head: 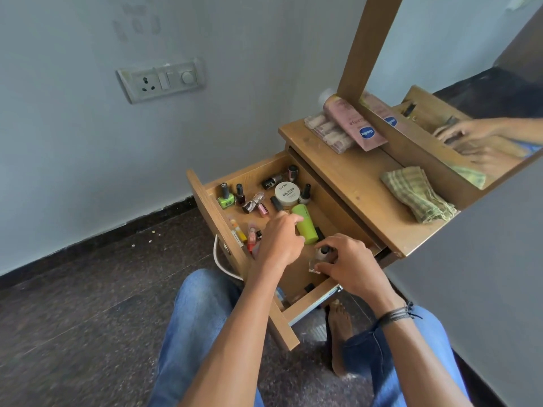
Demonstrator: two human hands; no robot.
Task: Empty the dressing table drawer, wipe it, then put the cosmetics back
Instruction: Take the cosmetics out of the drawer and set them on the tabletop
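A round white jar (287, 193), just beyond the left hand's (279, 245) fingertips (293, 218), reads "NAIL POLISH" under a brand like "zudio". Well beyond those fingertips, a pink tube (349, 121) carries a blue "Vaseline" badge; its script is unreadable.

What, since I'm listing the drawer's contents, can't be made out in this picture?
Head view:
- The red tubes under the left hand: mostly covered by it.
- Whether that hand grips the green tube: fingers hide the contact.
- The glass bottle: label hidden by the right hand holding it.
- The drawer: back hidden under the tabletop.
- The wall stickers: blurred.
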